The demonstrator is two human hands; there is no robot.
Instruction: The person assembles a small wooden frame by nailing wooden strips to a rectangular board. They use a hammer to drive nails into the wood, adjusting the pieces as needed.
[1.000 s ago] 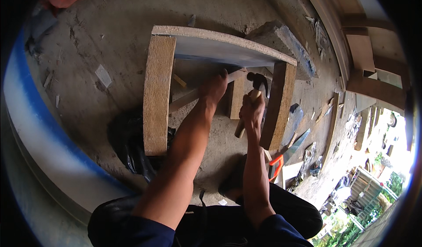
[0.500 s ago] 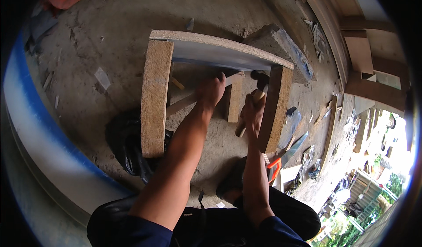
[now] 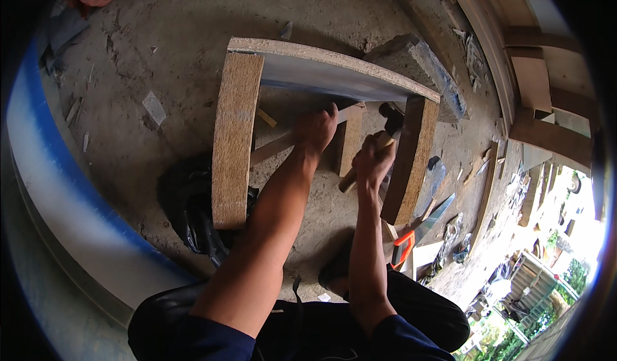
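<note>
The claw hammer (image 3: 385, 140) sits at three o'clock inside the wooden frame (image 3: 236, 142), its head close by the right-hand board (image 3: 411, 158) and pointing toward one, its butt toward seven. The right hand (image 3: 373, 162) is wrapped firmly around the handle. Near the centre, the left hand (image 3: 316, 129) is curled over a thin wooden strip (image 3: 273, 149) (whether its fingers close on it I cannot tell, since the knuckles hide them). A short wooden block (image 3: 350, 145) stands between the two hands. Outside the frame, a rough slab (image 3: 418, 72) lies at two o'clock, an orange-handled saw (image 3: 403, 248) between four and five, black plastic (image 3: 193, 200) at eight, and a blue-and-white panel (image 3: 77, 187) curves past farther out, toward nine.
</note>
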